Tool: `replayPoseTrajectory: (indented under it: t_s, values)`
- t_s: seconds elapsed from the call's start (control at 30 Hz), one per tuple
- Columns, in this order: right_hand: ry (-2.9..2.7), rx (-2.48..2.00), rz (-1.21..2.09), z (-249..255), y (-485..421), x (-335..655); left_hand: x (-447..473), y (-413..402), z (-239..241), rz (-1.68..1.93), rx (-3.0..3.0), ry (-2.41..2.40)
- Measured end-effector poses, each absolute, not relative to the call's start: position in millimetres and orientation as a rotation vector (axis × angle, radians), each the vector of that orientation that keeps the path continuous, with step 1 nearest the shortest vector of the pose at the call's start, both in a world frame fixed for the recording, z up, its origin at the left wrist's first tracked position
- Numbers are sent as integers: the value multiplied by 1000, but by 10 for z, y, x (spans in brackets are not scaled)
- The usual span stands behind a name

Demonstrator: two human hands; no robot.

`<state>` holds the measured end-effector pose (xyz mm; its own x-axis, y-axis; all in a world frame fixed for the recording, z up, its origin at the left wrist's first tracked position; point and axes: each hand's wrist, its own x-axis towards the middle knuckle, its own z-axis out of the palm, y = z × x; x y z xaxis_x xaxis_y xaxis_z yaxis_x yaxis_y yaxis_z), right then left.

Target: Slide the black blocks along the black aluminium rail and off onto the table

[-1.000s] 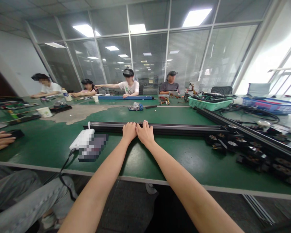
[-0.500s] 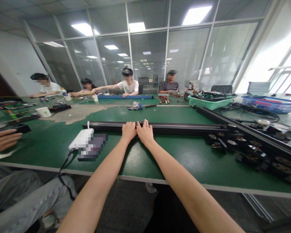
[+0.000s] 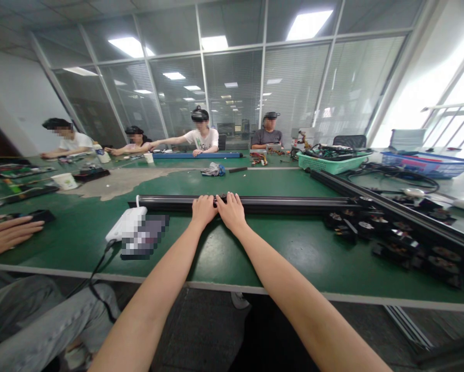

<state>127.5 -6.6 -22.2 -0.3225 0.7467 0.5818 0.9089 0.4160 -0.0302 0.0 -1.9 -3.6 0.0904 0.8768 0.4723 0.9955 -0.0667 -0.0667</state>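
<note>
Two bare arms reach forward over a wide green table (image 3: pixel 278 253), the biggest thing in view, which runs from the near edge back to four seated people at its far side. Across the middle of it lies a long black rail (image 3: pixel 286 204), stretching left to right; a second black rail (image 3: pixel 402 214) runs diagonally along the right side, with a scatter of small black fan-like parts (image 3: pixel 394 240) lying between and beside the two. A green basket (image 3: pixel 332 164) full of cables stands farther back on the right, and a blue basket (image 3: pixel 433 166) sits beyond it. Left of the hands a white box (image 3: pixel 126 223) with a dark cord rests just beside the rail's left end.

The left hand (image 3: pixel 203 210) and the right hand (image 3: pixel 230 211) lie side by side, touching each other, on the middle of the long rail. Both are palm-down with fingers close together, curled over the rail's top; whether they grip it or merely press on it cannot be told.

At the far left edge, another person's hand (image 3: pixel 8 235) rests by a dark flat object (image 3: pixel 42 215).
</note>
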Motion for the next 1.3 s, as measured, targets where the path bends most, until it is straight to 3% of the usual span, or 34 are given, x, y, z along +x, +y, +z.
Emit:
replayPoseTrajectory:
  t_s: [0.73, 1.03, 1.3]
  values:
    - [-2277, -1493, -123, 101, 43, 1328, 3, 16, -50, -463, -1997, -1860]
    - [-2224, -1412, -323, 82, 142, 1300, 10, -2, -41, -448, -1988, -1857]
    - [-2155, -1396, -289, -21, 153, 1277, 4, 13, -33, -434, -2003, -1855]
